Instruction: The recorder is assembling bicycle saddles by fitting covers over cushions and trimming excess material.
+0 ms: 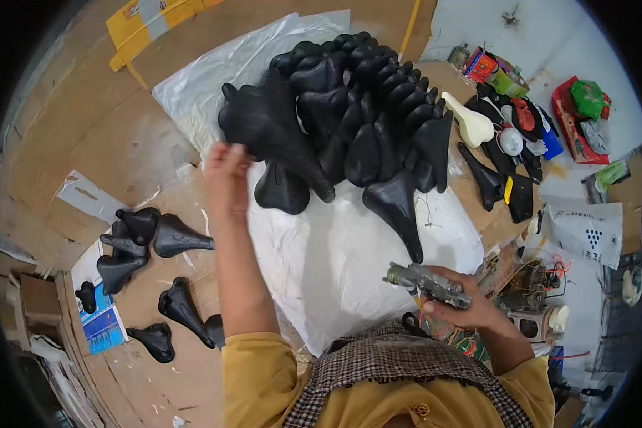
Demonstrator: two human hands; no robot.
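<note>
My left hand point(228, 175) is at the left side of a big heap of black bicycle saddles point(364, 153). Its loosely bent fingertips are at the wide end of the topmost black saddle point(267, 118), and I see nothing held in them. Whether they touch that saddle is hard to tell. At the lower right, my right hand point(467, 299) is closed round a worn grey metal hand tool point(435, 284), whose exact kind is unclear. One black saddle point(396, 207) lies at the heap's near edge, its narrow nose pointing toward the tool.
White plastic sheeting point(321, 285) lies under the heap. Several loose black saddles point(182, 235) are on the brown cardboard point(143, 157) at left. A cream saddle point(471, 121), a red bag point(581, 121) and a white bag point(585, 228) are at right, above tangled wires point(549, 274).
</note>
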